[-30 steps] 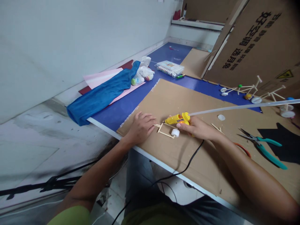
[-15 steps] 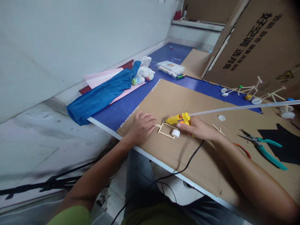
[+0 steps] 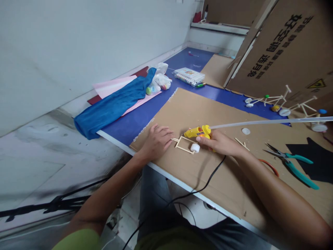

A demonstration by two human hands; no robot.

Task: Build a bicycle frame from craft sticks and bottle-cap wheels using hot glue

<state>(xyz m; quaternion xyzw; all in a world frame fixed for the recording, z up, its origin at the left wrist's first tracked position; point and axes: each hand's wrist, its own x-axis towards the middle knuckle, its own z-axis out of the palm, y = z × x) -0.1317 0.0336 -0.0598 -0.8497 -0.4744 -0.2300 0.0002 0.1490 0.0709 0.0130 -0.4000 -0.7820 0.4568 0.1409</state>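
My right hand [image 3: 221, 143] grips a yellow glue gun [image 3: 197, 132] with a long clear glue stick [image 3: 270, 122] trailing to the right. The gun's nozzle points left at a small rectangular frame of wooden sticks [image 3: 184, 144] lying on the cardboard sheet [image 3: 187, 107]. A white bottle cap [image 3: 195, 148] sits at the frame's near right corner, just under my right thumb. My left hand [image 3: 156, 140] lies flat on the cardboard, fingers stretched out and pressing the frame's left end.
Teal pliers [image 3: 293, 162] and a black sheet [image 3: 316, 156] lie to the right. Stick models with cap wheels [image 3: 283, 102] stand further back near big cardboard boxes [image 3: 286, 48]. A blue cloth [image 3: 114, 104], plastic bags [image 3: 158, 83] and a marker case [image 3: 189, 75] lie at left back. The gun's black cord [image 3: 197, 189] hangs over the table edge.
The far end of the glue stick has dipped slightly; the gun has tilted a little. Both hands stay where they were.
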